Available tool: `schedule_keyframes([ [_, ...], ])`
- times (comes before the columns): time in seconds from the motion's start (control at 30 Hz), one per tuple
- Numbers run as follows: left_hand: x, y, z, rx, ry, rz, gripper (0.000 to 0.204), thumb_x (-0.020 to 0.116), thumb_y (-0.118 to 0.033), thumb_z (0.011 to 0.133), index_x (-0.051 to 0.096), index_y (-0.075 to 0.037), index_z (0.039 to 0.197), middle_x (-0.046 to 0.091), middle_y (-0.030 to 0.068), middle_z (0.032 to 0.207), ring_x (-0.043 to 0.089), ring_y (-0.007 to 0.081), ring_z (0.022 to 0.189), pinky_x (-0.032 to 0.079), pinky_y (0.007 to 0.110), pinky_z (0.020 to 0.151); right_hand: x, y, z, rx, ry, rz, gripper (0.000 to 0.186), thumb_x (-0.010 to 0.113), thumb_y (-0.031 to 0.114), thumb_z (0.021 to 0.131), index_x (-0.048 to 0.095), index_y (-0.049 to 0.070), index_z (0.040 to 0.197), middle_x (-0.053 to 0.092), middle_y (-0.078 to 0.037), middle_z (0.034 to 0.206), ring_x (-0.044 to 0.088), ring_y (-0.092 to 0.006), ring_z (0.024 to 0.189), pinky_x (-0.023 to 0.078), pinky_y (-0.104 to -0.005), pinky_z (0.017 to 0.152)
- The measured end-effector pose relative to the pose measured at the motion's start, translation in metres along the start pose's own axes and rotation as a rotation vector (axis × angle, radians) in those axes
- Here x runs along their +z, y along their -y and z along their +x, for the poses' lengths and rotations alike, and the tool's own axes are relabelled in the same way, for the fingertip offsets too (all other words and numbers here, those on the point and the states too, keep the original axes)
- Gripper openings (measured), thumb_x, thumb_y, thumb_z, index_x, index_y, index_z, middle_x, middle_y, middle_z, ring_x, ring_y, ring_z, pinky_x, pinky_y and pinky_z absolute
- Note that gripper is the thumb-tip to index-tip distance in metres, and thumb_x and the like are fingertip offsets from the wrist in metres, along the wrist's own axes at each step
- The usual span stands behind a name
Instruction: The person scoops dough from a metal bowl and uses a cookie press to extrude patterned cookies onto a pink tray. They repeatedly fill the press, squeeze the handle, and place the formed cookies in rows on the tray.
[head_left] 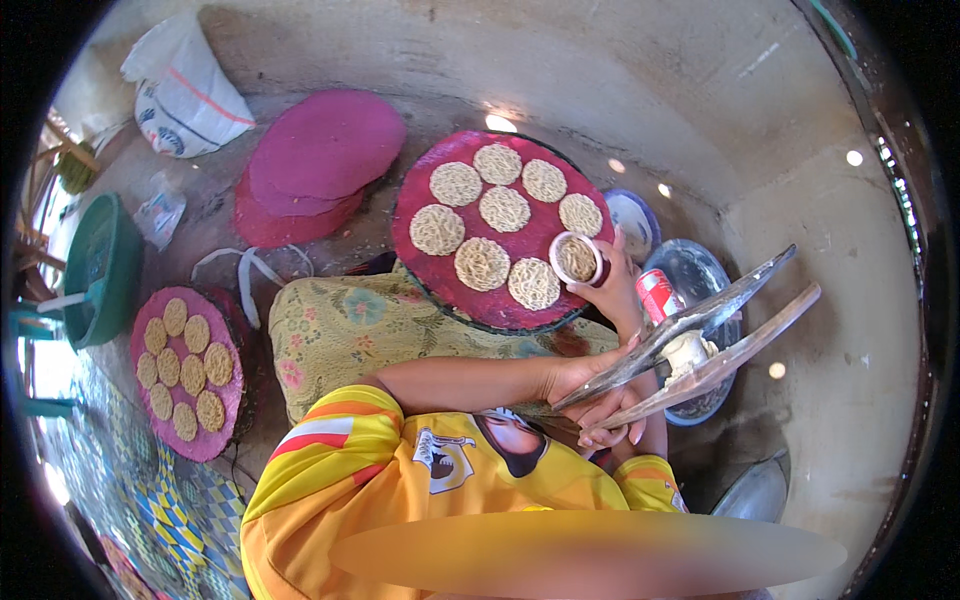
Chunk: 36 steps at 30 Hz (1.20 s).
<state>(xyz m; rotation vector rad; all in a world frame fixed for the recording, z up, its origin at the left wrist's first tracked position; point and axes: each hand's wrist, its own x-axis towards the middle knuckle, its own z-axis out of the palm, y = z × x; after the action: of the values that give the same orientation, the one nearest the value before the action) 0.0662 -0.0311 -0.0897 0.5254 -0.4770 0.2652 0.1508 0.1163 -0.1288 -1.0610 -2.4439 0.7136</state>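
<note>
Gripping two paddles (722,364), the left hand (600,402) sits on the tray's (545,220) near side. The right hand (615,287) clamps a ring (599,262) at its right edge.

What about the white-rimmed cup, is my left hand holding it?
No, your right hand holds the cup near the edge of the magenta tray.

At the far left a white sack (195,100) with a red stripe stands near the foot of a bare grey wall (640,80) dotted with bright spots of light. Nearer on the left lie a crumpled clear plastic bag (160,212), a green basin (116,275) with a white handle (64,302) across its rim, and a white cloth strip (248,272). A patterned blue, yellow and green mat (180,515) covers the near left, and a grey metal vessel (755,492) sits near right, partly hidden.
</note>
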Motion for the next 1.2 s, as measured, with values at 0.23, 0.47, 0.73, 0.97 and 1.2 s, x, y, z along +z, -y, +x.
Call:
schedule_keyframes([
  [0.23,0.059,-0.048,-0.076,0.304,-0.182,0.556,0.11,0.033,-0.086,0.061,0.041,0.004,0.122,0.054,0.0079,0.069,0.053,0.015,0.058,0.045,0.026,0.053,-0.031,-0.009,-0.05,0.031,-0.136,0.289,0.09,0.08,0.028,0.056,0.035,0.001,0.129,0.047,-0.013,0.124,0.041,-0.0254,0.118,0.032,-0.0366,0.1],
  [0.47,0.132,-0.08,-0.254,0.773,-1.059,0.988,0.096,0.039,-0.074,0.075,0.033,0.008,0.126,0.052,0.006,0.067,0.051,0.0142,0.053,0.041,0.025,0.047,-0.085,0.018,-0.168,0.175,0.461,0.318,0.086,0.08,0.018,0.052,0.044,0.003,0.128,0.044,-0.014,0.132,0.037,-0.0256,0.125,0.024,-0.0365,0.105],
  [0.73,0.056,-0.047,-0.397,0.665,-1.568,0.344,0.065,0.042,-0.064,0.081,0.051,-0.004,0.107,0.057,0.0082,0.069,0.054,0.0195,0.054,0.044,0.031,0.05,-0.045,0.027,-0.16,0.261,0.102,0.44,0.064,0.066,0.001,0.067,0.045,0.002,0.127,0.053,-0.012,0.122,0.05,-0.021,0.112,0.038,-0.0322,0.095],
  [0.97,-0.012,-0.031,-0.434,0.359,-1.728,0.128,0.06,0.048,-0.064,0.078,0.057,-0.009,0.099,0.06,0.0084,0.074,0.055,0.021,0.058,0.047,0.033,0.053,-0.001,0.009,-0.091,0.27,-0.091,0.672,0.045,0.057,0.006,0.082,0.046,0.002,0.125,0.055,-0.012,0.119,0.05,-0.0185,0.111,0.038,-0.0308,0.094],
  [1.2,-0.023,-0.048,-0.427,0.264,-2.54,1.031,0.065,0.045,-0.058,0.084,0.059,0.003,0.097,0.061,0.0118,0.088,0.057,0.0229,0.085,0.042,0.034,0.082,0.052,-0.02,-0.03,0.624,-0.614,0.793,0.04,0.055,0.012,0.087,0.047,0.003,0.125,0.051,-0.008,0.124,0.045,-0.0188,0.115,0.035,-0.0321,0.095],
])
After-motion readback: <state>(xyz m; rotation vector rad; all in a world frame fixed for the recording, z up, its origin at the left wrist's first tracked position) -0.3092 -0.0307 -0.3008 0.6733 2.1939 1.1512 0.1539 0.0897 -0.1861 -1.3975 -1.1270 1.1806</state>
